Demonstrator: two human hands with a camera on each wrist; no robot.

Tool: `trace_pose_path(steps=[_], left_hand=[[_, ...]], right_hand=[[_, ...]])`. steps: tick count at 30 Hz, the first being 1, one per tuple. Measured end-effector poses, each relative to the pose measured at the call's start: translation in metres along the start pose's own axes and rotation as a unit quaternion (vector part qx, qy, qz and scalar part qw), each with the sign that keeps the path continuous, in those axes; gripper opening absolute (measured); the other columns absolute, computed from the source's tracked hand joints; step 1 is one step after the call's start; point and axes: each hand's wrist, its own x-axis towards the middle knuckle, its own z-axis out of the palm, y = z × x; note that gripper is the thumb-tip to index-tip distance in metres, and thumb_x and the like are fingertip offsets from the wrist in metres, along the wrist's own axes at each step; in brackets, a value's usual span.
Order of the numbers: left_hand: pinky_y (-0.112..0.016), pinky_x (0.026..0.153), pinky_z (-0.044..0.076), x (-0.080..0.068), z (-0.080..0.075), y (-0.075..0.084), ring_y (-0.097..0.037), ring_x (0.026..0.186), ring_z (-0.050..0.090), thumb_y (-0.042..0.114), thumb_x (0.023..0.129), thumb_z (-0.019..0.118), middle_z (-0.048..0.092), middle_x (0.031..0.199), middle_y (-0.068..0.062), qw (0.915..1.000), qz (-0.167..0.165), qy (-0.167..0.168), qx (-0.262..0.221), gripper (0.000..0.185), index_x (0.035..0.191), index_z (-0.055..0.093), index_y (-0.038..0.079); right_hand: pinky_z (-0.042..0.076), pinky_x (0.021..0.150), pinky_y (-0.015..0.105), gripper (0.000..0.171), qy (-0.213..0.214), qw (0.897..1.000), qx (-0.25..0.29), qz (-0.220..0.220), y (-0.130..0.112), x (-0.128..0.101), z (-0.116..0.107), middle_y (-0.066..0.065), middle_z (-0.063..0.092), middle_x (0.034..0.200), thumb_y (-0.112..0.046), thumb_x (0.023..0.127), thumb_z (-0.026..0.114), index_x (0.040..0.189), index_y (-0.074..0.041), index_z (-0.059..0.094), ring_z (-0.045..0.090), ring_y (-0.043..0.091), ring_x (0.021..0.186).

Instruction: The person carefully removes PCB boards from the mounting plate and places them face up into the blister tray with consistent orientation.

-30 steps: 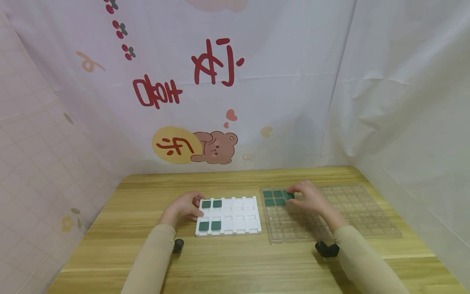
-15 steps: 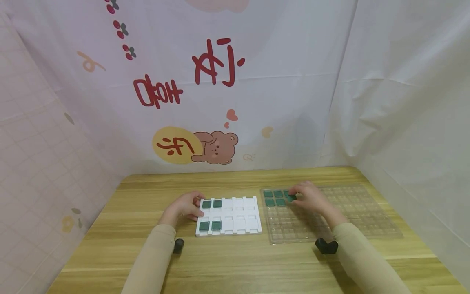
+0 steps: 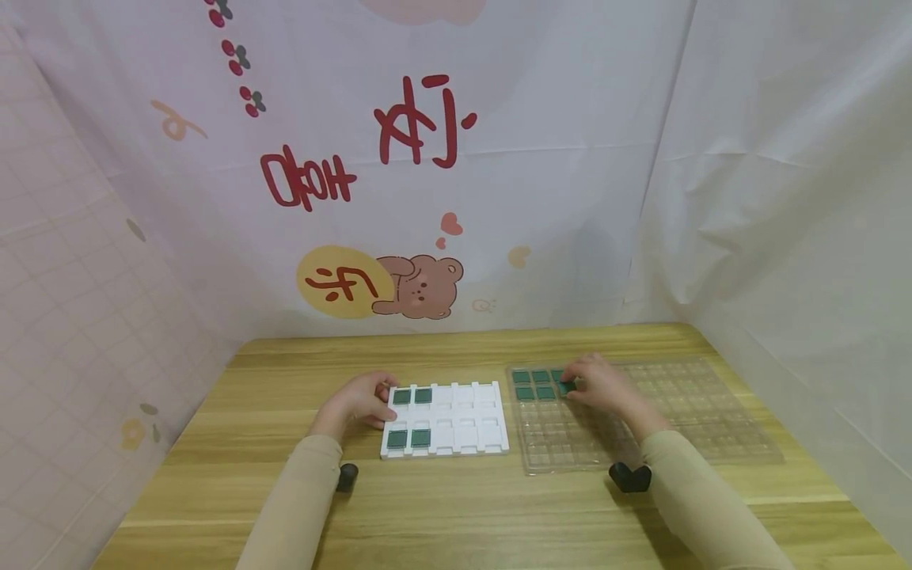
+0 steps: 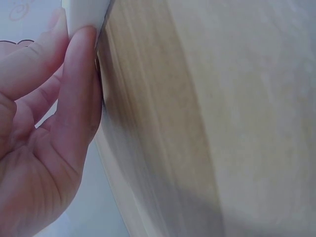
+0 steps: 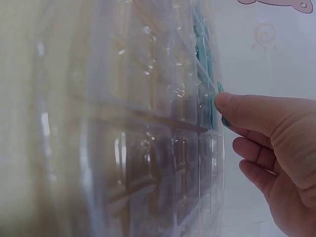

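Observation:
A white tray (image 3: 466, 435) with two rows of pockets lies in the middle of the table. Green square chips (image 3: 397, 438) fill its two leftmost columns. My left hand (image 3: 359, 397) grips the tray's left edge; in the left wrist view, the thumb and a finger (image 4: 79, 64) pinch its white corner (image 4: 84, 14). To the right lies a clear plastic tray (image 3: 559, 443) with several green chips (image 3: 523, 393) at its far left corner. Above that corner my right hand (image 3: 606, 389) pinches a green chip (image 5: 225, 121) between thumb and fingers, tilted, close over the pockets.
The wooden table (image 3: 442, 514) runs back to a white printed curtain (image 3: 556, 198), with more sheeting on both sides. Black wrist pieces (image 3: 631, 477) hang below both forearms. A narrow gap separates the two trays.
My right hand has shifted slightly right and toward me with the pinched chip, now near the second row, and a chip in the far row shows more. The left hand stays on the white tray.

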Motion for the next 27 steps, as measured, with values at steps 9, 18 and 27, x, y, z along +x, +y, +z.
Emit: trace_pose_path(steps=[9, 18, 27], left_hand=[[-0.034, 0.063, 0.060, -0.0009, 0.0008, 0.0010, -0.022, 0.076, 0.054, -0.010, 0.076, 0.079, 0.047, 0.098, -0.016, 1.0000, -0.001, 0.000, 0.002, 0.058, 0.128, 0.055, -0.001], [-0.034, 0.063, 0.060, 0.0006, 0.0010, -0.0003, -0.022, 0.078, 0.054, -0.011, 0.076, 0.078, 0.048, 0.098, -0.016, 1.0000, -0.003, 0.002, 0.004, 0.057, 0.128, 0.055, -0.001], [-0.034, 0.063, 0.060, 0.0012, 0.0009, -0.0013, -0.023, 0.079, 0.054, -0.009, 0.077, 0.079, 0.048, 0.099, -0.016, 1.0000, -0.004, 0.003, 0.006, 0.056, 0.127, 0.056, 0.001]], right_hand=[[0.039, 0.105, 0.058, 0.023, -0.007, 1.000, 0.001, 0.009, -0.0002, 0.0011, 0.0022, 0.010, 0.067, 0.109, -0.011, 0.080, 0.082, 0.101, -0.009, 0.072, 0.056, 0.037, 0.109], [0.048, 0.092, 0.052, 0.022, -0.005, 1.000, -0.003, 0.002, 0.0016, 0.0018, 0.0044, 0.008, 0.068, 0.106, -0.010, 0.080, 0.082, 0.100, -0.009, 0.073, 0.056, 0.036, 0.106], [0.049, 0.089, 0.051, 0.023, 0.006, 1.000, 0.002, -0.001, 0.0029, 0.0014, 0.0069, 0.008, 0.068, 0.103, -0.009, 0.078, 0.081, 0.100, -0.008, 0.072, 0.057, 0.034, 0.103]])
